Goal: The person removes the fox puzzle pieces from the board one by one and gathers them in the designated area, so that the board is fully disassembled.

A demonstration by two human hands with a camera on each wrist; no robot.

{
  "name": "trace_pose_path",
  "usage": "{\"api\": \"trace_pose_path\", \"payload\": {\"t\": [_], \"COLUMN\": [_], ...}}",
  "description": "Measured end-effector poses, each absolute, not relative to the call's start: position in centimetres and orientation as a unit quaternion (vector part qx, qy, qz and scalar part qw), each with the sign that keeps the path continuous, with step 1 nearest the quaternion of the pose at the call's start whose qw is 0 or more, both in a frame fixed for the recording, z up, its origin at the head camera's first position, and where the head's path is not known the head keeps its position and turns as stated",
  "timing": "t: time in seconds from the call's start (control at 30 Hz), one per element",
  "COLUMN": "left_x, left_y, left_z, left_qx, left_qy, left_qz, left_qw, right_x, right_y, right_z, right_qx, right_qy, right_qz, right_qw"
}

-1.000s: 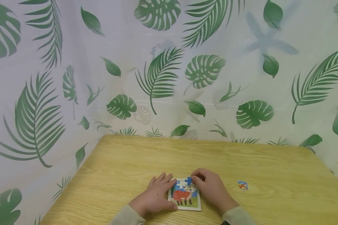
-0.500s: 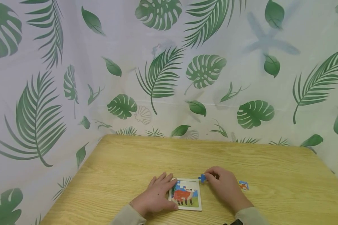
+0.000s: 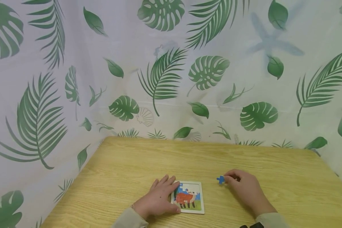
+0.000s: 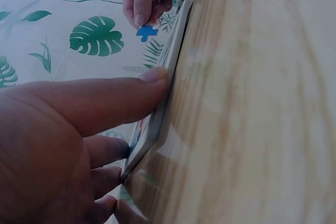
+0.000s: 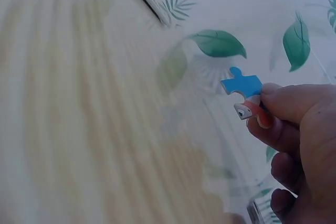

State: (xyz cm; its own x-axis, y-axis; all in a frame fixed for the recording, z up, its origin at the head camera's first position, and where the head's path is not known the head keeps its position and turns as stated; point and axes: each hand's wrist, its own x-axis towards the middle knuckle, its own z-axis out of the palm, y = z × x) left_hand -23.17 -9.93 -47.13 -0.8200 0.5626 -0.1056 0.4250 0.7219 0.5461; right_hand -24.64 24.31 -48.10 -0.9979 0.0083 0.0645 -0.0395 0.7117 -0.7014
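A small square picture puzzle (image 3: 187, 202) in a white-edged frame shows a red animal on green ground, with a pale bare gap in its upper part. My left hand (image 3: 159, 197) rests along the puzzle's left side, fingers spread and thumb at the near corner; in the left wrist view the thumb (image 4: 115, 98) lies straight against the frame's edge (image 4: 170, 64). To the right of the puzzle, my right hand (image 3: 245, 188) pinches a blue jigsaw piece (image 3: 220, 180) between thumb and fingertips. Up close the jigsaw piece (image 5: 242, 84) also carries red and white parts.
The wooden table (image 3: 131, 161) spreads out around both hands. Behind it hangs a white curtain (image 3: 171, 79) printed with green leaves. A thin small object (image 5: 255, 213) shows edge-on below the right fingers in the right wrist view.
My right hand has drawn the blue jigsaw piece away from the puzzle's upper right corner, rightward across the table. It now hides the loose piece seen there before. The left hand stays put.
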Motion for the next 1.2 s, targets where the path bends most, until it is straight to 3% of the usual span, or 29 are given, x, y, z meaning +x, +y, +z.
{"api": "trace_pose_path", "payload": {"t": [0.33, 1.2], "left_x": [-23.1, -23.2], "left_y": [-9.9, -10.0], "left_z": [-46.9, -47.0], "left_qx": [0.263, 0.266], "left_qy": [0.919, 0.916], "left_qz": [0.26, 0.262], "left_qw": [0.136, 0.145], "right_x": [-24.9, -25.2], "right_y": [27.1, 27.2], "right_z": [-48.0, -48.8], "right_qx": [0.047, 0.075], "right_qy": [-0.936, -0.962], "right_qz": [0.347, 0.257], "right_qw": [0.023, 0.058]}}
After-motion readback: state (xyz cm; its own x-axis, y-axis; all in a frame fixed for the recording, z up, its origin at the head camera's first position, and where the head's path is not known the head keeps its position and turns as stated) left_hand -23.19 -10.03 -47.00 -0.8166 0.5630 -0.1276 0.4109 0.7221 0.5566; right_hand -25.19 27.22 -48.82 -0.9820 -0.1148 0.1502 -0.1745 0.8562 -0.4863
